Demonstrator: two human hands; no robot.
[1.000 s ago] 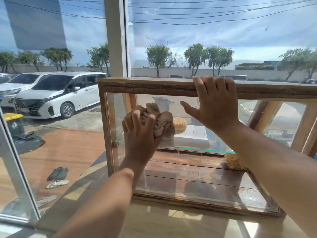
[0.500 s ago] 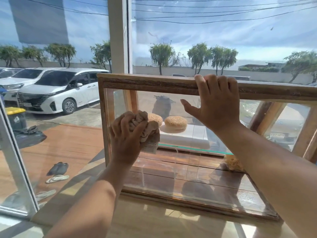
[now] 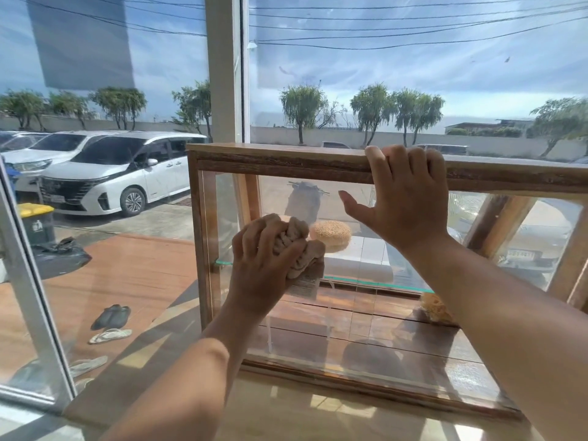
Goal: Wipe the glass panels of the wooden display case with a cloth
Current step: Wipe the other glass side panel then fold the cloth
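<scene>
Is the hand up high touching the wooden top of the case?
Touching. The head view shows the right hand with its fingers hooked over the case's wooden top rail, no gap between them.

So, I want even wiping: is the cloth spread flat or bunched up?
Bunched up: the left hand grips the cloth as a crumpled wad against the glass panel.

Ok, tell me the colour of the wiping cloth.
Plain beige cloth, clearest in the head view.

Right end of display case beyond view.
</scene>
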